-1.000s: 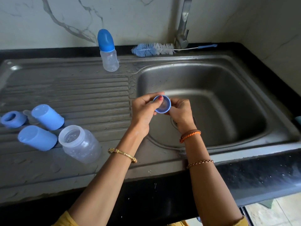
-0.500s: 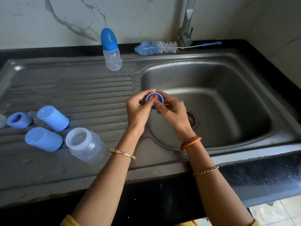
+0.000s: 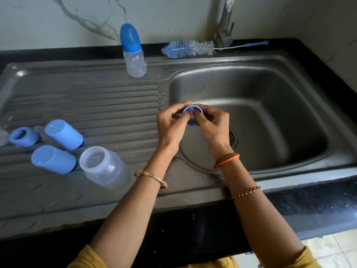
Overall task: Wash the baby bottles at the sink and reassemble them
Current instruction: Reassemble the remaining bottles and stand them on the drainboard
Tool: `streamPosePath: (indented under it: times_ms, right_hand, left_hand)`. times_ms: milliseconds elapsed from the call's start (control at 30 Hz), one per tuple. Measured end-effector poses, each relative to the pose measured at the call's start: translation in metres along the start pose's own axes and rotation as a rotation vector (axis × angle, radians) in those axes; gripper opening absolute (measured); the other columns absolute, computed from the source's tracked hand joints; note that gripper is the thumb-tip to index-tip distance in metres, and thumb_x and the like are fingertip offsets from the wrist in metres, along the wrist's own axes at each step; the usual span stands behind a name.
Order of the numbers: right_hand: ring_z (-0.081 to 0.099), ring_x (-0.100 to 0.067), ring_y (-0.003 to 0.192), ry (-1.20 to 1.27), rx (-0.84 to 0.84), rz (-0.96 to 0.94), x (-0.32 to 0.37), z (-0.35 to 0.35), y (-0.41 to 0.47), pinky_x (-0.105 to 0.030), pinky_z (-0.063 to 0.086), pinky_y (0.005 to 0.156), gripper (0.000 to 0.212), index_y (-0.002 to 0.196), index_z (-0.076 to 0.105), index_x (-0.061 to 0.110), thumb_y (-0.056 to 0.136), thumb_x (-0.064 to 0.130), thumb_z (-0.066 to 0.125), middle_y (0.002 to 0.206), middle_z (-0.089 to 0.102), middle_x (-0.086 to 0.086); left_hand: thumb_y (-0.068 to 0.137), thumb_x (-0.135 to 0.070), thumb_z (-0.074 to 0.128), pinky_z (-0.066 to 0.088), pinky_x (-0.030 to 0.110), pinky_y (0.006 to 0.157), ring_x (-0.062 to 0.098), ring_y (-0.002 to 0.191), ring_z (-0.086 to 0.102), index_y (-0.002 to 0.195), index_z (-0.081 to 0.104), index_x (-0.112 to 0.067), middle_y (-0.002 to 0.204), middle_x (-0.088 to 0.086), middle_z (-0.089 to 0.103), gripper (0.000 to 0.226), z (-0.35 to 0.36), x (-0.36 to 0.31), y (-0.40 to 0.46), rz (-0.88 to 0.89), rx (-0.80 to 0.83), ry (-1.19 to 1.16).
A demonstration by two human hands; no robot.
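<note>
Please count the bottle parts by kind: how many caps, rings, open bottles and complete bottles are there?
Caps: 2
Rings: 2
Open bottles: 1
Complete bottles: 1
Total: 6

Marble wall, black countertop, floor tiles.

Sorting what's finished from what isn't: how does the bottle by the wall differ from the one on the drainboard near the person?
The bottle by the wall stands upright with a blue cap on; the near bottle lies tilted, mouth open, uncapped. The wall bottle looks narrower, the near one squat and wide. Both are clear plastic.
</note>
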State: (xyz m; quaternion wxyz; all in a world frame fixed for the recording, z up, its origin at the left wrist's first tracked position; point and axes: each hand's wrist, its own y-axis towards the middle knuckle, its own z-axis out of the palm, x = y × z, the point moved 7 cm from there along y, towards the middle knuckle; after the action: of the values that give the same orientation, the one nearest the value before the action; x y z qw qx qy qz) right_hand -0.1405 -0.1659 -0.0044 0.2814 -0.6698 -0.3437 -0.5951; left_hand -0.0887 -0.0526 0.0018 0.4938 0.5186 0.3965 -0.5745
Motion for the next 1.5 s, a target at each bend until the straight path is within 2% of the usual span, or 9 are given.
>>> streamPosePath:
  times_ms: [167, 333, 433, 700, 867, 967, 1067, 1200, 1500]
  right_hand:
    - [0.07, -0.023, 0.076, -0.026, -0.064, -0.022, 0.003, -0.002, -0.002, -0.043, 0.056, 0.078, 0.014, 0.09, 0.074, 0.012, 0.082, 0.01, 0.063, 0.078, 0.072, -0.007]
    - [0.066, -0.01, 0.082, 0.285, 0.384, 0.19, -0.006, 0.01, 0.005, -0.022, 0.051, 0.077, 0.028, 0.095, 0.067, 0.015, 0.098, 0.026, 0.042, 0.086, 0.071, 0.002]
    - [0.059, -0.012, 0.093, 0.298, 0.456, 0.308, -0.016, 0.005, 0.009, -0.022, 0.047, 0.078, 0.04, 0.105, 0.062, 0.017, 0.101, 0.034, 0.026, 0.102, 0.066, 0.003]
    - [0.062, -0.002, 0.064, 0.348, 0.417, 0.228, -0.015, 0.009, 0.004, -0.015, 0.05, 0.061, 0.021, 0.087, 0.063, 0.013, 0.092, -0.001, 0.048, 0.065, 0.067, 0.009]
    - [0.057, -0.006, 0.057, 0.335, 0.248, 0.266, -0.016, 0.0, 0.008, -0.015, 0.047, 0.057, 0.029, 0.072, 0.062, 0.009, 0.083, -0.013, 0.047, 0.054, 0.062, 0.006]
    - [0.055, -0.014, 0.063, 0.316, 0.208, 0.275, -0.016, -0.004, 0.009, -0.022, 0.047, 0.064, 0.029, 0.067, 0.062, 0.008, 0.081, -0.014, 0.049, 0.058, 0.062, 0.0]
    - [0.054, -0.009, 0.058, 0.303, 0.19, 0.285, -0.015, -0.005, 0.009, -0.018, 0.048, 0.059, 0.027, 0.066, 0.061, 0.007, 0.081, -0.013, 0.05, 0.054, 0.06, 0.002]
    - [0.053, -0.005, 0.051, 0.36, 0.214, 0.283, -0.015, 0.0, 0.009, -0.014, 0.047, 0.052, 0.038, 0.058, 0.066, 0.01, 0.081, -0.014, 0.049, 0.049, 0.057, 0.004]
    - [0.056, -0.002, 0.05, 0.364, 0.259, 0.297, -0.016, 0.004, 0.006, -0.014, 0.047, 0.052, 0.026, 0.064, 0.07, 0.011, 0.082, -0.005, 0.059, 0.054, 0.064, 0.004]
  left_hand:
    - [0.078, 0.015, 0.056, 0.051, 0.018, 0.07, -0.003, 0.066, 0.062, 0.097, 0.066, -0.009, 0.077, -0.001, 0.065, 0.032, 0.002, 0.0, 0.0, 0.008, -0.034, 0.023]
    - [0.077, 0.013, 0.055, 0.038, 0.01, 0.047, 0.0, 0.051, 0.053, 0.089, 0.07, -0.01, 0.056, -0.011, 0.062, 0.03, -0.004, 0.003, 0.003, -0.124, -0.104, -0.024]
    - [0.079, 0.01, 0.054, 0.031, 0.012, 0.04, 0.011, 0.047, 0.052, 0.077, 0.069, -0.012, 0.048, -0.01, 0.057, 0.026, -0.009, 0.006, 0.003, -0.258, -0.128, -0.096]
    - [0.081, -0.001, 0.055, 0.03, 0.01, 0.039, 0.008, 0.04, 0.058, 0.069, 0.067, -0.022, 0.046, -0.005, 0.06, 0.027, 0.002, -0.006, -0.006, -0.302, 0.043, -0.084]
    - [0.087, -0.013, 0.06, 0.043, 0.011, 0.052, 0.007, 0.06, 0.063, 0.099, 0.067, -0.022, 0.073, -0.006, 0.068, 0.016, 0.012, -0.005, -0.007, -0.25, 0.263, -0.047]
    - [0.072, -0.003, 0.076, 0.051, 0.017, 0.07, 0.006, 0.077, 0.062, 0.11, 0.06, -0.023, 0.097, 0.0, 0.065, 0.047, 0.013, -0.01, -0.005, -0.062, 0.315, 0.114]
    - [0.06, -0.005, 0.084, 0.054, 0.037, 0.084, 0.013, 0.085, 0.061, 0.108, 0.06, -0.021, 0.097, 0.004, 0.066, 0.056, 0.01, -0.017, -0.003, 0.109, 0.294, 0.214]
    - [0.058, -0.024, 0.081, 0.055, 0.04, 0.073, 0.013, 0.073, 0.062, 0.086, 0.067, -0.029, 0.08, 0.001, 0.069, 0.032, 0.002, -0.018, -0.001, 0.097, 0.153, 0.139]
    - [0.072, 0.0, 0.074, 0.048, 0.015, 0.053, 0.002, 0.056, 0.06, 0.076, 0.069, -0.025, 0.062, -0.009, 0.068, 0.026, 0.0, -0.011, 0.0, -0.016, 0.049, -0.08]
